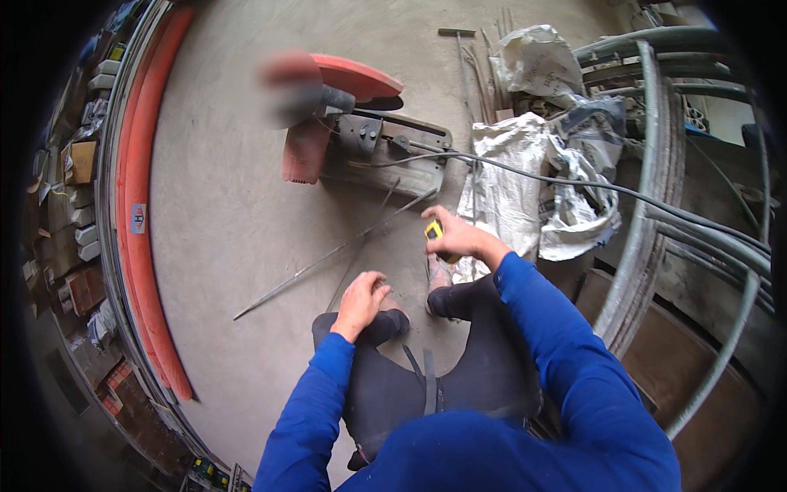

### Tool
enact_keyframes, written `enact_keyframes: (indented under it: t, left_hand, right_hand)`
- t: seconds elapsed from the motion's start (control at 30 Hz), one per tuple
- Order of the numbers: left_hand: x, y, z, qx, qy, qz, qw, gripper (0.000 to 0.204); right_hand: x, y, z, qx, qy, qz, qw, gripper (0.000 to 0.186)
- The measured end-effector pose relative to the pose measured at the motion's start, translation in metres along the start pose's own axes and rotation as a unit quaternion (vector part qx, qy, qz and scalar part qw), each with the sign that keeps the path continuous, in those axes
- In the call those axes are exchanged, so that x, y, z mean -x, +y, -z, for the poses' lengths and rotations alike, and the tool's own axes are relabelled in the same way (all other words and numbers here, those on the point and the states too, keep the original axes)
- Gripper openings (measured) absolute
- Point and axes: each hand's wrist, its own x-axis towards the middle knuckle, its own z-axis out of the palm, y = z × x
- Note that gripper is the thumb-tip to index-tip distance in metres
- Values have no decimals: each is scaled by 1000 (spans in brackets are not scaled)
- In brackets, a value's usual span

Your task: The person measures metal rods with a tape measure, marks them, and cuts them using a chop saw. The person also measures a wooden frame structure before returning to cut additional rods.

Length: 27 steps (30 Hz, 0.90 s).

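My right hand (463,237) is closed round a yellow and black tape measure (434,230), held above my right foot. No drawn-out blade can be made out. My left hand (359,305) hangs over my left knee with its fingers loosely bent and apart, and nothing shows in it. In front of my hands a thin metal rod (328,261) slopes from the floor up to the base of a red cut-off saw (352,75). The saw's grey metal base (402,156) rests on the floor, and part of its motor end is blurred.
A black cable (557,176) runs from the saw across white sacks (508,164) to a metal pipe rack (656,164) on the right. Long red pipes (135,164) line the left, beside cluttered shelves (82,238). A broom-like tool (457,33) lies at the far side.
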Motion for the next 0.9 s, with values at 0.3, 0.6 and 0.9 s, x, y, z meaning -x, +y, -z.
enact_keyframes:
  t: [0.3,0.6,0.9]
  left_hand:
    - [-158,-104,-60,-132,-60,-14,989,29]
    - [-243,-129,-88,-261,-82,-75,959,42]
    - [-228,-161,-94,-318,-40,-5,947,42]
  right_hand:
    - [-164,42,-4,-148,125,41,980,68]
    - [-195,-8,17,-134,170,159,963,73]
    - [-230,-5,15,25,72,165,983,84]
